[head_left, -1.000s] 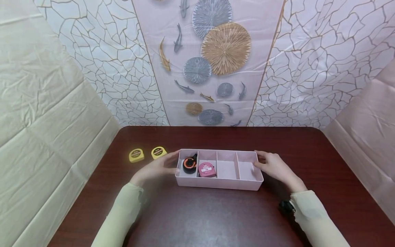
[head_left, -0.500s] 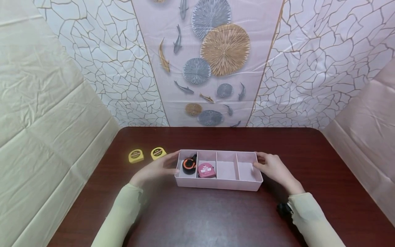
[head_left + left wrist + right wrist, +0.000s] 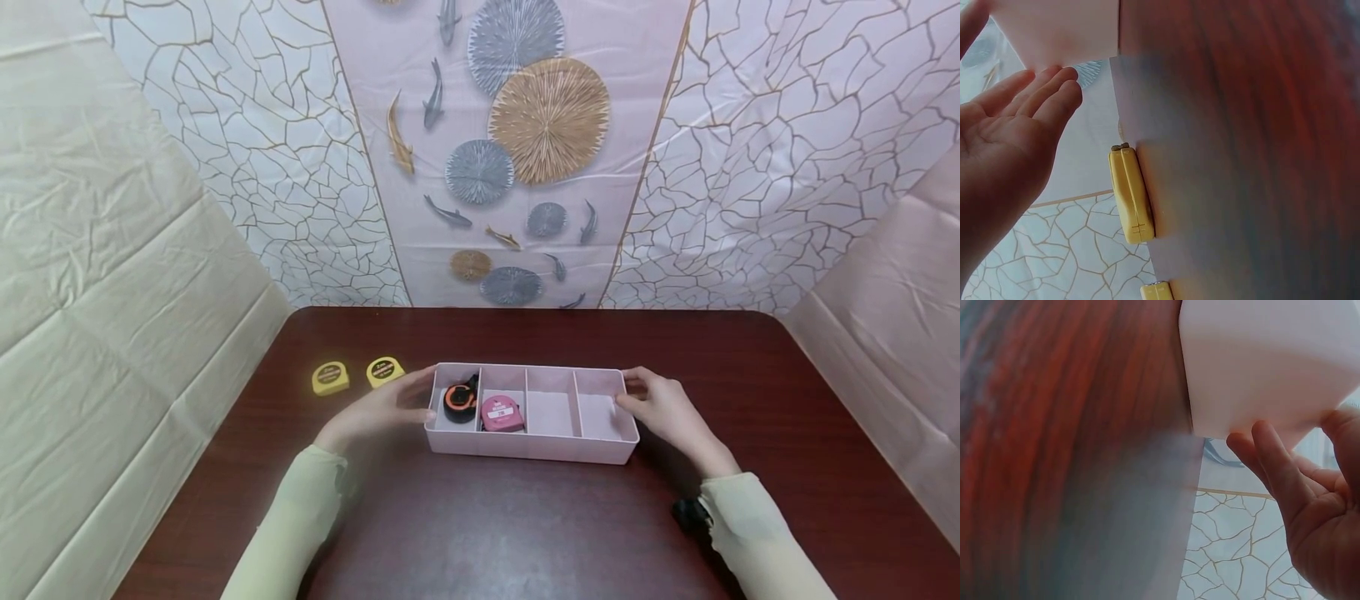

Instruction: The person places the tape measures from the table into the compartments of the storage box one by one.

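A pale pink divided tray point(image 3: 532, 447) stands on the table, long side toward me. A black and orange tape measure point(image 3: 460, 402) lies in its leftmost compartment, and a pink tape measure point(image 3: 501, 414) is in the compartment beside it. My left hand point(image 3: 378, 408) holds the tray's left end, thumb tip over the rim, fingers along the outside. At the opposite end my right hand point(image 3: 671, 417) grips the rim, with its thumb reaching inside and fingers against the outer wall point(image 3: 1260, 381). Two yellow tape measures point(image 3: 330, 378) point(image 3: 1130, 194) lie beyond my left hand.
The dark red-brown table point(image 3: 540, 533) has rounded far corners. A patterned cloth point(image 3: 480, 250) hangs behind it, with plain pale cloth point(image 3: 135, 275) at the sides. A black strap point(image 3: 690, 515) is at my right wrist.
Over the last second the tray and the things in it stay almost still, and both hands remain at its ends. My right wrist and forearm shift slightly left.
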`<move>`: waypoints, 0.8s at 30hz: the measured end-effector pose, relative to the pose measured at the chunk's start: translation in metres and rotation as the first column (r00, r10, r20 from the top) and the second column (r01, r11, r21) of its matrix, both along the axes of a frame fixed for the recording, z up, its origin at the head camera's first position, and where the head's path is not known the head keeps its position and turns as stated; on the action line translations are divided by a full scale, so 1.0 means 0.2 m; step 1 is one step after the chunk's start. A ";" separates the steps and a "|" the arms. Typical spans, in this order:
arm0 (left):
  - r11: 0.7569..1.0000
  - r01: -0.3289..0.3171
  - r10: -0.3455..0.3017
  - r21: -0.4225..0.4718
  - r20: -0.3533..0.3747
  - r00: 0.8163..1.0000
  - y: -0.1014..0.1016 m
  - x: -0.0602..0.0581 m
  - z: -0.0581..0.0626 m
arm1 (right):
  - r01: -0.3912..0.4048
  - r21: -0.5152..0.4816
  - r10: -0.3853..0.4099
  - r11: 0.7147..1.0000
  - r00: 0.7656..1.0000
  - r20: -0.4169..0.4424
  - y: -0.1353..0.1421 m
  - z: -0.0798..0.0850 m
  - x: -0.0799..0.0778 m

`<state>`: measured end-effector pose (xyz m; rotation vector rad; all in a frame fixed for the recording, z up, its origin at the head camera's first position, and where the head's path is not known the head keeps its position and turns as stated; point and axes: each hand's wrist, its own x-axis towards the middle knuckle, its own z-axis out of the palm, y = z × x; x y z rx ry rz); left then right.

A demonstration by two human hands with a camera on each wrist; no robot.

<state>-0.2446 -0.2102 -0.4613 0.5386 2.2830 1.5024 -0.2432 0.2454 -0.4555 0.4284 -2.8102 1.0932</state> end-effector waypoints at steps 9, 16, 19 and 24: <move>1.000 -0.013 0.014 -0.017 0.019 1.000 0.00 0.01 0.01 | -0.051 -0.112 0.071 0.992 0.981 0.182 0.05 0.02 0.03; 1.000 -0.010 0.010 -0.027 0.016 1.000 -0.01 0.00 0.01 | -0.084 -0.176 0.114 0.981 0.979 0.170 0.06 0.02 0.04; 0.999 -0.009 0.009 -0.035 0.013 1.000 -0.01 0.00 0.01 | -0.087 -0.184 0.117 0.979 0.980 0.163 0.06 0.01 0.04; 1.000 -0.009 0.009 -0.022 0.020 1.000 -0.01 0.00 0.00 | -0.077 -0.170 0.105 0.983 0.980 0.167 0.07 -0.01 0.03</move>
